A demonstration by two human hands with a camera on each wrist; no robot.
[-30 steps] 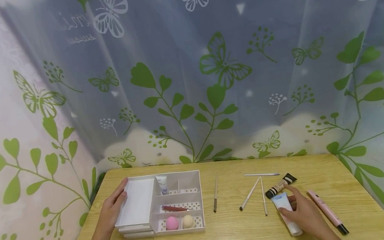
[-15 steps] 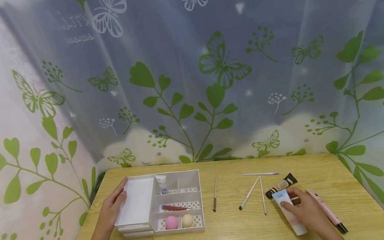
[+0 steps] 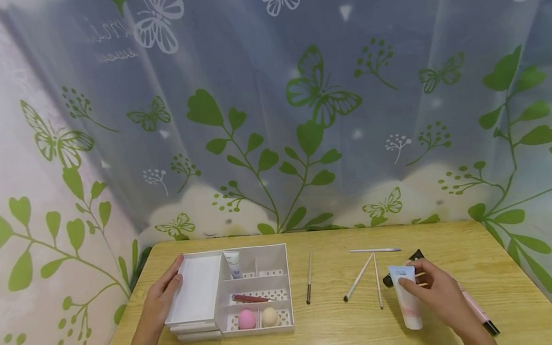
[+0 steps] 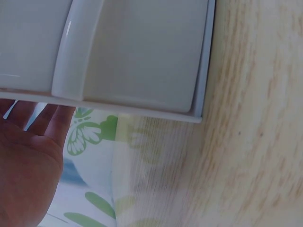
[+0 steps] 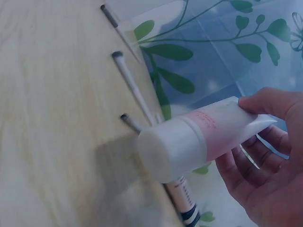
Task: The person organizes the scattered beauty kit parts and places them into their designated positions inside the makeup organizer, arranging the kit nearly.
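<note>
My right hand [image 3: 439, 292] pinches the flat, pale-blue end of a white-and-pink cosmetic tube [image 3: 407, 300]. In the right wrist view this tube [image 5: 203, 132] tilts above the table, its white cap pointing away from the palm. Partly hidden behind it and the hand lies a beige-and-black tube [image 5: 182, 194]. On the left, my left hand [image 3: 159, 300] rests along the side of a white compartment organizer [image 3: 288, 286], its fingers fairly straight. The left wrist view shows that hand [image 4: 31, 165] against the organizer's outer edge, fingertips hidden.
Inside the organizer are a small white tube [image 3: 234, 265], a dark red pen-like stick [image 3: 251, 298], a pink ball-shaped sponge [image 3: 247, 320] and a cream one [image 3: 270, 318]. Several makeup brushes [image 3: 359, 277] lie mid-table. A pink tube with a black cap [image 3: 477, 308] lies far right.
My right hand has raised the white-and-pink tube off the table and turned it more upright, slightly leftward, over the beige-and-black tube. My left hand and the organizer stay in place.
</note>
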